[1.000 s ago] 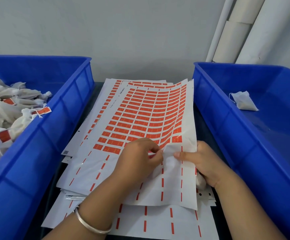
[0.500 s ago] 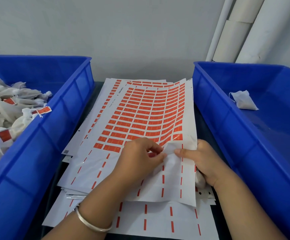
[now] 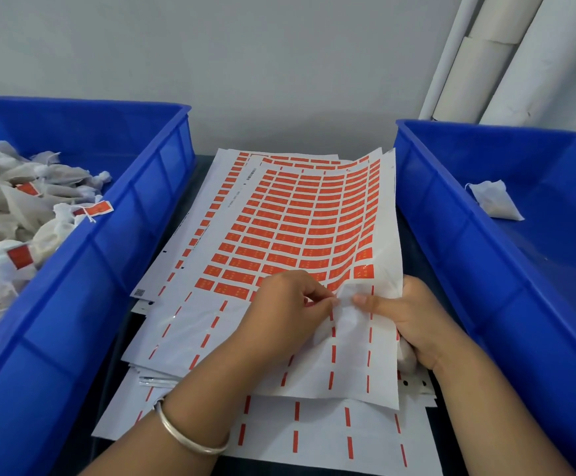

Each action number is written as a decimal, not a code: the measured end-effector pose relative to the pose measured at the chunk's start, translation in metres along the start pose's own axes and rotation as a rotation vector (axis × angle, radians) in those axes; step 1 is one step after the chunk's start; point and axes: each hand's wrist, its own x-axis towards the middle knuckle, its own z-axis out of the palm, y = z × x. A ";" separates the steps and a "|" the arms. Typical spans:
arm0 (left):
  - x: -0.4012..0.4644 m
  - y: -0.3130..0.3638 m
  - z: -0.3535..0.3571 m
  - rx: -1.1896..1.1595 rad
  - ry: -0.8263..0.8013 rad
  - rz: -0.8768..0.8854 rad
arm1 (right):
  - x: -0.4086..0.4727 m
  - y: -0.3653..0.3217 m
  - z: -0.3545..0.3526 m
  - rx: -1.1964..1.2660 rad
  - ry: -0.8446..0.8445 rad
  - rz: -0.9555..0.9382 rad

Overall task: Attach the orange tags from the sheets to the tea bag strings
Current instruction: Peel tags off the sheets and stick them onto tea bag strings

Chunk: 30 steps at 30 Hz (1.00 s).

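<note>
Little has moved since a second ago: your left hand (image 3: pixel 288 305) and right hand (image 3: pixel 408 316) still pinch the white tea bag (image 3: pixel 345 314) over the top sheet (image 3: pixel 279 235) of orange tags (image 3: pixel 363 271), at 6 o'clock between the bins.

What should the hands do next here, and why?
Probably peel the next orange tag off the top sheet. The left hand pinches at the lowest remaining row of tags, while the right hand holds a white tea bag against the sheet. The rows below are already stripped. Whether a tag is already lifted is hidden.
</note>
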 end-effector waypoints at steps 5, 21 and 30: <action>0.002 -0.002 0.003 -0.091 0.007 -0.117 | 0.001 0.000 0.001 0.007 -0.011 0.016; -0.002 -0.002 0.000 0.054 0.058 -0.017 | 0.000 0.001 0.001 -0.001 -0.003 0.012; 0.002 -0.001 -0.001 -0.002 0.003 -0.093 | 0.000 0.001 0.002 -0.054 -0.022 0.009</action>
